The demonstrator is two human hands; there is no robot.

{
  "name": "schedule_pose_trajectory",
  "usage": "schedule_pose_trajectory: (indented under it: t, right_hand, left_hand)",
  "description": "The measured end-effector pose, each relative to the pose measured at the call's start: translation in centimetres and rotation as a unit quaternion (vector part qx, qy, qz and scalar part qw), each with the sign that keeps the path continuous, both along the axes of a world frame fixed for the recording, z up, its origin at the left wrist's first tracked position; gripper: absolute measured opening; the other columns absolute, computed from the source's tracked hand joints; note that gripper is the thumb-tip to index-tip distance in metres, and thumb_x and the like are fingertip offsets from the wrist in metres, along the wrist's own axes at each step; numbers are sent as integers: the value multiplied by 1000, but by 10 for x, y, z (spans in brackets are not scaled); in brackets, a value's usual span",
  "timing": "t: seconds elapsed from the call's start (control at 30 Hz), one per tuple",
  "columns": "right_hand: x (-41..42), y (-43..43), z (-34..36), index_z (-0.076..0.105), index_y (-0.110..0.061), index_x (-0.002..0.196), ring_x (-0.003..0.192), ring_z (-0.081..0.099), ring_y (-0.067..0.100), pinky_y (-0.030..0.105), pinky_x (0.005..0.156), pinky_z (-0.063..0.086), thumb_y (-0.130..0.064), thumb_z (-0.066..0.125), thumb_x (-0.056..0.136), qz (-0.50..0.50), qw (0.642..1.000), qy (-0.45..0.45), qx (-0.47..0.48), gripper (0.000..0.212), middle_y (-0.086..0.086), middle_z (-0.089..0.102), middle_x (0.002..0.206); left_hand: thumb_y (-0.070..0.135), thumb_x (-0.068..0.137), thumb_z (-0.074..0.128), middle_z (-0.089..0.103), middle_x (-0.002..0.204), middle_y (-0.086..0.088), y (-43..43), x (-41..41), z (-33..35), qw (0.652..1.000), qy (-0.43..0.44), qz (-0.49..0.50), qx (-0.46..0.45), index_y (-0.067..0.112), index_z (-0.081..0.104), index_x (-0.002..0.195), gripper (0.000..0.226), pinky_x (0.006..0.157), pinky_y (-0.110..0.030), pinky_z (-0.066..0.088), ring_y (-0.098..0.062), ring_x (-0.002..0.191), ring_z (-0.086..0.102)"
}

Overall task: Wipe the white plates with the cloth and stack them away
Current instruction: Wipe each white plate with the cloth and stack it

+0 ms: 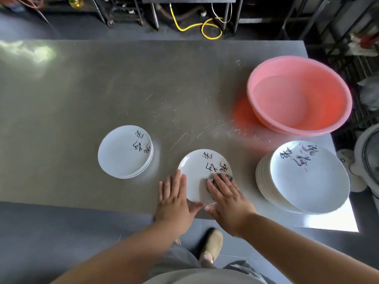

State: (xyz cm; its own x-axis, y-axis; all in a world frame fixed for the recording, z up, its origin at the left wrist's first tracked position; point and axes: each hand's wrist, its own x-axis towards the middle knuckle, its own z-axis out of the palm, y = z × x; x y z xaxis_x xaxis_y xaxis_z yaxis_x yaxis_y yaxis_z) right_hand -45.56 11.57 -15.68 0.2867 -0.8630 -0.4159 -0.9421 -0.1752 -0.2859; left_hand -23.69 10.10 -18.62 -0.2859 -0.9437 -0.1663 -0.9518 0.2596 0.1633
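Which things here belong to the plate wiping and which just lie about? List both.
Job: middle plate, cloth under the right hand, left hand at its rim, left plate stack, right plate stack.
Lying about: pink basin, yellow hose.

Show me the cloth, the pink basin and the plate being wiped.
cloth (pixel 203 188), head view, its exposed grey left edge.
pink basin (pixel 330 103), head view, its inner right wall.
plate being wiped (pixel 193 168), head view, bare white left part.
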Motion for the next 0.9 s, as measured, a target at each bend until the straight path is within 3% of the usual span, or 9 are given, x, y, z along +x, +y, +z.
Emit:
schedule_pose_trajectory:
  t: [0.1, 0.2, 0.27, 0.33, 0.4, 0.57, 0.67, 0.8, 0.9]
  right_hand:
    - [-17, -38, -1, 0, -25, 168, 159, -20, 23, 42, 129, -13, -73, 10, 96, 22, 998, 44, -39, 87, 2, -12, 175]
    - [-28, -72, 2, 0, -25, 168, 160, -16, 24, 40, 129, -8, -67, 25, 103, 3, 996, 71, -61, 81, 2, -11, 175]
    - [-24, -74, 2, 0, -24, 168, 160, -17, 24, 39, 130, -7, -67, 25, 103, -32, 997, 52, -50, 82, 1, -12, 175]
    - [-12, -54, 0, -2, -24, 168, 159, -20, 24, 39, 129, -11, -69, 16, 100, -75, 996, 19, -31, 83, 0, -15, 174]
    - [-1, -20, -2, -1, -24, 168, 159, -21, 25, 40, 129, -11, -71, 10, 95, -77, 997, -1, -28, 87, 1, -12, 175]
    - [-12, -17, -8, 1, -23, 168, 160, -14, 24, 43, 130, -10, -70, 11, 97, -8, 999, 39, -37, 86, 2, -6, 175]
    - [-21, -45, -5, 3, -21, 168, 160, -15, 23, 43, 130, -8, -61, 24, 105, -55, 997, 20, -44, 77, 1, -6, 175]
    - [4, -5, -3, 10, -21, 168, 161, -7, 29, 47, 131, 6, -58, 36, 104, -66, 997, -30, -38, 78, 4, 5, 174]
    - [13, 23, -4, 26, -18, 166, 159, 17, 32, 50, 125, 29, -29, 56, 100, -8, 993, -88, -75, 73, 10, 31, 168]
  left_hand:
    - [75, 90, 48, 24, 172, -14, -4, 13, -2, 994, -14, -94, -59, 9, 42, 157, 94, 126, -61, 13, -38, 158, 21]
    - [64, 98, 39, 17, 174, 0, -51, 26, 11, 980, -64, -177, -58, 18, 35, 163, 80, 127, -58, 8, -29, 161, 10]
    - [58, 101, 36, 23, 172, 6, -68, 29, 12, 974, -93, -199, -56, 21, 39, 162, 71, 126, -55, 9, -25, 160, 17]
    - [54, 100, 36, 36, 167, 6, -69, 28, 8, 977, -81, -185, -71, 21, 47, 157, 66, 123, -54, 18, -28, 154, 36]
    - [52, 100, 35, 39, 166, 5, -62, 27, 1, 981, -59, -165, -84, 21, 49, 156, 66, 122, -54, 21, -29, 151, 41]
    - [54, 99, 37, 31, 170, 6, -42, 21, -3, 994, -5, -97, -52, 22, 45, 158, 67, 126, -54, 17, -29, 157, 31]
    - [60, 98, 41, 32, 169, 10, -34, 12, -2, 998, 20, -43, -51, 26, 49, 154, 66, 127, -53, 11, -33, 155, 31]
    - [56, 90, 68, 41, 163, 10, -24, -4, -4, 995, 60, 20, -75, 25, 57, 146, 65, 124, -57, 27, -34, 140, 41]
    - [52, 86, 62, 45, 159, 9, -21, -11, -1, 993, 71, 38, -81, 26, 59, 141, 61, 118, -56, 36, -32, 134, 44]
